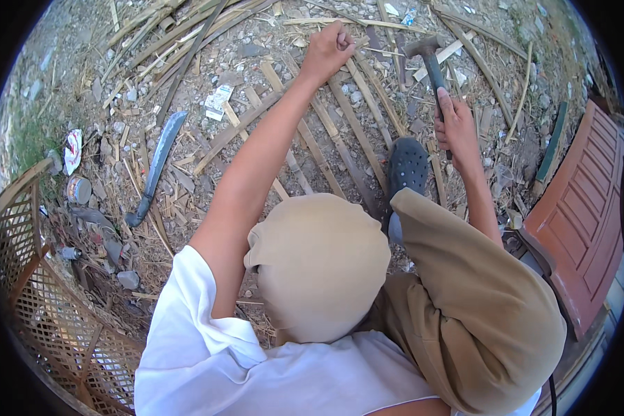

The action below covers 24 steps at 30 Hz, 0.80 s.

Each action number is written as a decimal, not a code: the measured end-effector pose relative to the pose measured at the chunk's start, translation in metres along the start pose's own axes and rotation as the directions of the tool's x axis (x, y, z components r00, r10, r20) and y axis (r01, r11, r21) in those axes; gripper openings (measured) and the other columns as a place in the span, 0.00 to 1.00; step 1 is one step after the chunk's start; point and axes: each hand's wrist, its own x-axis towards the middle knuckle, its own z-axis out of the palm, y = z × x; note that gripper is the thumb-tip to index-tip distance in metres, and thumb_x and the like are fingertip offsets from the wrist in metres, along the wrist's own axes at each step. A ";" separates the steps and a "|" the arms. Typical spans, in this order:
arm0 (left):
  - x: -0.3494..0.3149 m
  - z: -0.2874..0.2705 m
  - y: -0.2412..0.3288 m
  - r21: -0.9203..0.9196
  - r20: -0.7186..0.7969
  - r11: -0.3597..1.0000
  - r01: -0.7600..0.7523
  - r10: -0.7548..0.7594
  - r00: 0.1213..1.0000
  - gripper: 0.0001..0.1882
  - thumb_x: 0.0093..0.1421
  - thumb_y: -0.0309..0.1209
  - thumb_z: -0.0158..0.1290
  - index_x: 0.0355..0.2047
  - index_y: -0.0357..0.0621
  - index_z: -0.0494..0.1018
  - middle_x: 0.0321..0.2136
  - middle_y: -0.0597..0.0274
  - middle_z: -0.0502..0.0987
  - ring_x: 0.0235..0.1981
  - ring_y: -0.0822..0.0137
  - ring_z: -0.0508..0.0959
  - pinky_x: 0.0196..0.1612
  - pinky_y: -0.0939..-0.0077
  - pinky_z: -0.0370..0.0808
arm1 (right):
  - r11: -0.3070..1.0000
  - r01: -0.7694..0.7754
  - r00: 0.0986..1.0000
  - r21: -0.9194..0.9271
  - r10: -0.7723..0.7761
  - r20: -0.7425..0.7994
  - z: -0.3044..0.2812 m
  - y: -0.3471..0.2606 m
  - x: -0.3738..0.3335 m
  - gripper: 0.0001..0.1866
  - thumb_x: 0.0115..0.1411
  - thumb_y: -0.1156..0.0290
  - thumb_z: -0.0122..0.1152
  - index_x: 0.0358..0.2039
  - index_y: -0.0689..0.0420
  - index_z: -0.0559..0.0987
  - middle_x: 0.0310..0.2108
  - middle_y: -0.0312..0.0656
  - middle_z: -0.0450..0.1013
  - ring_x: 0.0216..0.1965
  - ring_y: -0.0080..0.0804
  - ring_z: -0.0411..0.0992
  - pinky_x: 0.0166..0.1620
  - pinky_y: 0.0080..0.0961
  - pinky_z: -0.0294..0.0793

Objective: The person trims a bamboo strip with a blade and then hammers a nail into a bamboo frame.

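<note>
My left hand [329,53] is stretched far forward, its fingers curled together in a pinch over a crossing wooden strip [232,134]. Whatever is between those fingers is too small or hidden to name. Below the hand, several long wooden slats [340,139] lie side by side on the ground, fanning toward me. To the right, my right hand [457,132] is wrapped round the handle of a hammer [433,69]. The hammer's metal head points away from me, held apart from my left hand. My dark clog [407,166] rests at the near ends of the slats.
A machete [165,156] lies on the littered ground at left. Beyond it are a can [78,189] and a woven lattice panel [66,312]. A pile of long strips [180,41] spreads at far left. A reddish-brown panelled board [579,215] stands at right.
</note>
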 end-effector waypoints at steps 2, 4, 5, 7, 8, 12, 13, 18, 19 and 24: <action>0.001 0.001 0.009 0.025 0.028 1.000 -0.005 0.004 1.000 0.22 0.59 0.22 0.67 0.28 0.42 0.59 0.31 0.55 0.85 0.31 0.69 0.84 0.34 0.73 0.80 | 0.995 0.019 1.000 0.096 -0.020 0.011 0.011 0.021 0.020 0.28 0.79 0.43 0.52 0.30 0.53 0.70 0.18 0.23 0.58 0.14 0.12 0.53 0.16 0.18 0.50; -0.002 -0.002 0.006 0.033 0.026 0.999 -0.011 0.010 1.000 0.21 0.59 0.22 0.66 0.29 0.42 0.59 0.31 0.55 0.85 0.30 0.69 0.83 0.34 0.73 0.80 | 0.973 0.003 0.999 0.233 -0.010 0.031 0.035 0.030 0.033 0.27 0.80 0.45 0.51 0.29 0.54 0.70 0.18 0.25 0.59 0.14 0.12 0.53 0.16 0.18 0.50; 0.001 -0.004 0.004 0.034 0.029 0.999 -0.023 0.022 0.999 0.21 0.59 0.22 0.66 0.29 0.42 0.60 0.31 0.55 0.85 0.30 0.68 0.83 0.35 0.73 0.79 | 0.950 -0.010 0.999 0.312 -0.004 0.042 0.046 0.027 0.040 0.27 0.80 0.45 0.50 0.29 0.54 0.70 0.18 0.25 0.60 0.13 0.13 0.53 0.16 0.19 0.50; 0.003 -0.010 0.009 0.115 0.050 0.993 -0.029 0.023 0.998 0.20 0.59 0.23 0.66 0.30 0.42 0.60 0.28 0.55 0.81 0.27 0.63 0.79 0.33 0.68 0.77 | 0.916 -0.005 0.997 0.402 -0.027 0.073 0.062 0.020 0.053 0.26 0.80 0.45 0.49 0.31 0.53 0.69 0.18 0.25 0.59 0.14 0.12 0.53 0.16 0.18 0.49; 0.001 -0.013 0.009 0.172 0.064 0.984 -0.049 0.039 0.997 0.19 0.59 0.23 0.65 0.30 0.41 0.61 0.27 0.55 0.79 0.27 0.61 0.78 0.33 0.66 0.77 | 0.895 -0.012 0.995 0.445 -0.035 0.097 0.066 0.021 0.057 0.26 0.80 0.45 0.49 0.31 0.53 0.69 0.18 0.25 0.59 0.14 0.12 0.53 0.16 0.18 0.49; 0.008 -0.005 0.014 0.176 0.093 0.980 -0.090 0.074 0.993 0.17 0.58 0.24 0.64 0.31 0.40 0.62 0.26 0.55 0.72 0.28 0.54 0.76 0.34 0.60 0.74 | 0.961 0.151 0.986 0.230 -0.162 0.031 0.059 0.030 0.093 0.26 0.81 0.48 0.50 0.30 0.54 0.70 0.17 0.29 0.61 0.14 0.18 0.58 0.18 0.25 0.53; 0.008 0.004 0.016 0.188 0.111 0.979 -0.079 0.059 0.992 0.17 0.58 0.24 0.64 0.31 0.40 0.62 0.27 0.55 0.71 0.29 0.53 0.76 0.34 0.59 0.74 | 0.967 0.226 0.974 0.116 -0.227 0.000 0.052 0.048 0.108 0.26 0.81 0.50 0.50 0.30 0.58 0.72 0.17 0.34 0.64 0.15 0.25 0.61 0.20 0.31 0.57; 0.004 -0.005 0.018 0.247 0.056 0.966 -0.082 0.070 0.996 0.16 0.57 0.23 0.63 0.31 0.40 0.62 0.27 0.55 0.69 0.28 0.53 0.75 0.34 0.59 0.74 | 0.833 0.481 0.872 -0.274 -0.488 0.048 0.054 0.051 0.105 0.24 0.80 0.55 0.53 0.36 0.66 0.77 0.16 0.47 0.66 0.18 0.37 0.62 0.26 0.43 0.62; 0.002 -0.003 0.016 0.237 0.046 0.969 -0.074 0.065 0.997 0.17 0.57 0.23 0.63 0.31 0.40 0.62 0.26 0.56 0.69 0.28 0.54 0.75 0.34 0.59 0.74 | 0.834 0.475 0.877 -0.281 -0.476 0.069 0.050 0.052 0.100 0.24 0.80 0.55 0.53 0.36 0.66 0.77 0.16 0.48 0.66 0.18 0.38 0.62 0.26 0.43 0.63; 0.004 -0.001 0.022 0.264 0.061 0.964 -0.002 -0.015 0.998 0.18 0.58 0.21 0.65 0.30 0.41 0.62 0.27 0.56 0.73 0.30 0.54 0.80 0.35 0.61 0.77 | 0.823 0.493 0.869 -0.281 -0.482 0.111 0.044 0.062 0.087 0.22 0.78 0.57 0.58 0.34 0.65 0.75 0.18 0.58 0.70 0.19 0.57 0.70 0.26 0.46 0.67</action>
